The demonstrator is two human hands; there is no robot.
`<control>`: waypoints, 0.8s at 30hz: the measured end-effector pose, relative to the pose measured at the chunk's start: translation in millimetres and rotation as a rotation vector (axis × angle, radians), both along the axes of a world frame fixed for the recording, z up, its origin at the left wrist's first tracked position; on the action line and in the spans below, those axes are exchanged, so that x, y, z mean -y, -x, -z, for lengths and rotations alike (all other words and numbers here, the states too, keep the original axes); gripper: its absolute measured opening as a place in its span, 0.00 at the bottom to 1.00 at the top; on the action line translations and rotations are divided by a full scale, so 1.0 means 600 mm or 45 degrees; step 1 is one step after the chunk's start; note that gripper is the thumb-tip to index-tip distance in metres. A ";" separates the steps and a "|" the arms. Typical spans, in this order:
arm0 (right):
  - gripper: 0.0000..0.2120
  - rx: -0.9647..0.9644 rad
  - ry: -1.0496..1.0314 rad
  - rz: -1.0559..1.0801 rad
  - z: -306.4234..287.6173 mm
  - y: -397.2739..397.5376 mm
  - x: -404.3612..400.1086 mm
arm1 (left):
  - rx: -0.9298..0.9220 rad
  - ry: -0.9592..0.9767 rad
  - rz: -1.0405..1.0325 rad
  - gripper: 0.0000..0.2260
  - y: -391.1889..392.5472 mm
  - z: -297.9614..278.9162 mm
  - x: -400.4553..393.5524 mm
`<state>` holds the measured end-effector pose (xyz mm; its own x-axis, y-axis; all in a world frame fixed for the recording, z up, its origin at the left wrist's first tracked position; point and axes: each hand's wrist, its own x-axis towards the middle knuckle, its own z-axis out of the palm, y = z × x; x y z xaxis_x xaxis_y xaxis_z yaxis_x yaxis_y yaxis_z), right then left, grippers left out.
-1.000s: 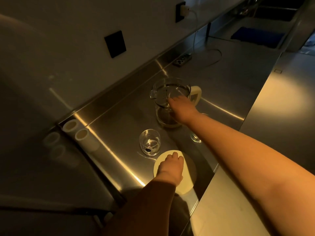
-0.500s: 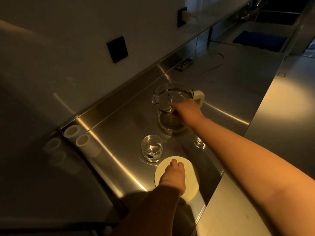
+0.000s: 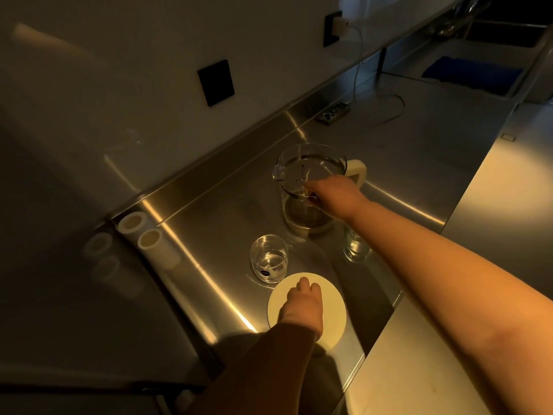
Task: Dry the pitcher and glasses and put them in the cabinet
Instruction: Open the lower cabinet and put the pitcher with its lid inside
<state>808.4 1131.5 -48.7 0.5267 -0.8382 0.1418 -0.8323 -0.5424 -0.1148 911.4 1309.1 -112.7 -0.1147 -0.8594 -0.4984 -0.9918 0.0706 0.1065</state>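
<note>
A dimly lit kitchen, seen from above. A long brushed stainless-steel surface (image 3: pixel 419 151) ran along a pale wall, with a raised steel backsplash (image 3: pixel 227 163) at its rear edge. At the far end a sink basin (image 3: pixel 505 31) was sunk into the steel, with a blue cloth (image 3: pixel 472 74) lying beside it. Black wall plates (image 3: pixel 216 82) were set in the wall, one holding a white plug (image 3: pixel 340 26) whose cord trailed down to a power strip (image 3: pixel 332 112). Kitchenware stood on the steel: a clear glass pitcher (image 3: pixel 305 187), a glass tumbler (image 3: pixel 269 259), a round white lid (image 3: pixel 332 307) and two white tubes (image 3: pixel 146 238).
</note>
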 end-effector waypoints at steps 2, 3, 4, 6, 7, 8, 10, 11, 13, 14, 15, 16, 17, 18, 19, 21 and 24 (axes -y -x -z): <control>0.06 0.001 -0.006 -0.005 -0.001 -0.001 0.001 | 0.012 -0.011 -0.053 0.27 0.005 0.001 0.001; 0.06 -0.004 0.002 -0.003 -0.002 -0.002 0.001 | 0.027 -0.019 -0.075 0.27 0.008 0.001 0.001; 0.06 -0.008 0.011 -0.001 -0.002 -0.002 0.001 | 0.042 -0.026 -0.091 0.27 0.011 0.001 0.001; 0.06 -0.011 0.021 0.004 -0.001 -0.003 0.001 | 0.071 -0.038 -0.094 0.28 0.017 0.003 0.000; 0.06 -0.012 0.022 0.004 -0.001 -0.003 0.002 | 0.083 -0.043 -0.087 0.28 0.018 0.004 0.000; 0.06 -0.012 0.021 0.003 0.000 -0.003 0.003 | 0.094 -0.048 -0.080 0.28 0.019 0.003 0.000; 0.06 -0.007 0.018 0.002 0.001 -0.003 0.003 | 0.118 -0.049 -0.049 0.27 0.019 0.002 0.001; 0.05 0.005 0.013 -0.001 0.002 -0.002 0.004 | 0.127 -0.045 -0.030 0.27 0.018 0.002 0.001; 0.05 0.035 0.003 -0.004 0.004 -0.002 0.003 | 0.130 -0.043 -0.017 0.26 0.017 0.001 0.003; 0.05 0.043 0.000 -0.002 0.005 -0.003 0.002 | 0.131 -0.044 -0.013 0.27 0.016 0.000 0.003; 0.04 0.048 0.001 0.004 0.005 -0.003 0.003 | 0.129 -0.042 -0.006 0.27 0.015 0.000 0.003; 0.04 0.051 -0.001 0.012 0.006 -0.003 0.003 | 0.126 -0.040 0.000 0.27 0.015 -0.001 0.003; 0.04 0.052 -0.004 0.021 0.008 -0.003 0.004 | 0.124 -0.038 0.006 0.27 0.014 -0.001 0.003; 0.03 0.053 -0.009 0.028 0.008 -0.003 0.005 | 0.124 -0.035 0.008 0.26 0.014 -0.001 0.003; 0.04 0.055 -0.013 0.034 0.010 -0.003 0.005 | 0.126 -0.034 0.009 0.26 0.014 -0.001 0.002; 0.04 0.058 -0.010 0.034 0.010 -0.004 0.006 | 0.130 -0.037 -0.010 0.26 0.012 -0.003 0.002; 0.06 0.031 -0.002 0.040 0.007 -0.005 0.004 | 0.138 -0.047 -0.037 0.25 0.011 -0.004 0.003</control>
<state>811.6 1129.0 -53.2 0.4965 -0.8545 0.1528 -0.8458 -0.5158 -0.1364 904.9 1307.0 -110.0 -0.0335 -0.8424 -0.5378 -0.9992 0.0394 0.0007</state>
